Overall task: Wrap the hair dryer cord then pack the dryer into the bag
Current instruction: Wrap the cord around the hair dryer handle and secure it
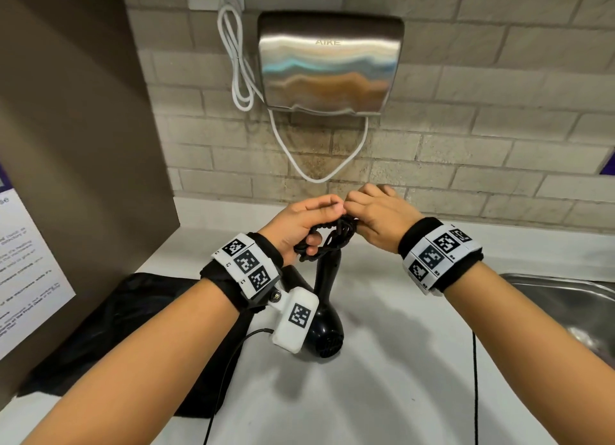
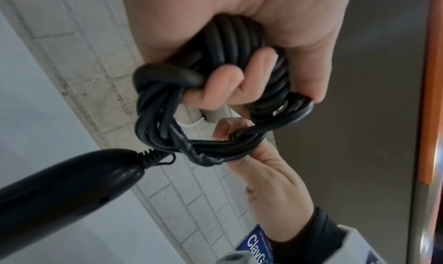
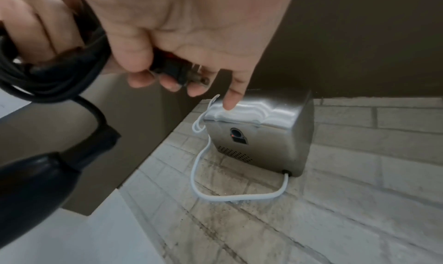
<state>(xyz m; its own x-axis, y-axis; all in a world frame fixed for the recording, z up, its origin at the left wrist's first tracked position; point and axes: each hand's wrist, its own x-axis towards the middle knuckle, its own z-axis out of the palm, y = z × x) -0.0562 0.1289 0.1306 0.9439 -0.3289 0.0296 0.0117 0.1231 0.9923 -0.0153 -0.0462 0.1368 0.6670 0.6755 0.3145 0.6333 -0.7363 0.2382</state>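
Against a tiled wall above a white counter (image 1: 382,361), cord-wrapping is judged nearly done: the coiled cord (image 2: 230,46) is gripped by the left hand (image 1: 299,225), its plug (image 3: 171,68) pinched in the right hand (image 1: 379,218), the hair dryer (image 1: 324,311) dangling between, so tucking the plug, then reaching the black bag (image 1: 133,324) at near left, is called for

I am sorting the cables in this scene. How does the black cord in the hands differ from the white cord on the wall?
The black cord is coiled in a tight bundle; the white cord hangs in loose loops. The black cord is held by the left hand and right hand; nothing touches the white cord. The black cord leads to the hair dryer, the white cord to the hand dryer. Both are power cords.
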